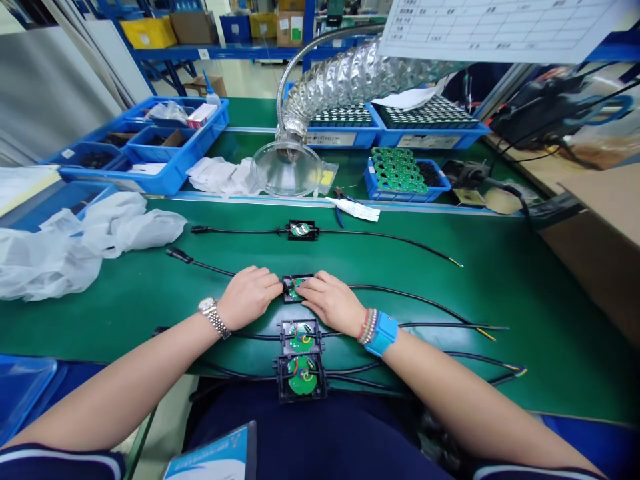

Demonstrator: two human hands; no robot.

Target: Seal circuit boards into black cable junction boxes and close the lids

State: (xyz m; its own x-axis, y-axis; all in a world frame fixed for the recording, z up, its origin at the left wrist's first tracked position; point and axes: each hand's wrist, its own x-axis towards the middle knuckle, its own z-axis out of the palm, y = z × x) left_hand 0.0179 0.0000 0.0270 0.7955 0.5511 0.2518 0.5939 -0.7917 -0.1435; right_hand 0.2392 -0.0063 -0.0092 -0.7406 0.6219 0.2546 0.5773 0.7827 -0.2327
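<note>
A black plastic housing [287, 293] with a green circuit board [295, 289] inside lies on the green mat between my hands. My left hand [251, 297], fingers closed, grips the black cable [214, 268] where it enters the housing's left side. From the right, my right hand [334, 303] is closed over the housing, its fingertips on the board and edge; what lies beneath them is hidden. Nearer to me sit two more open housings, one [301, 338] just above the other [302, 379], with boards and cables. Farther off is another cabled housing [302, 230].
A clear fume hood [287, 168] on a foil duct [345, 77] hangs over the back. Blue-handled pliers [340, 208] lie near a blue bin with green boards [397, 170]. White bags [90, 233] and a divided blue tray [175, 160] are left; a cardboard box [605, 193] is right.
</note>
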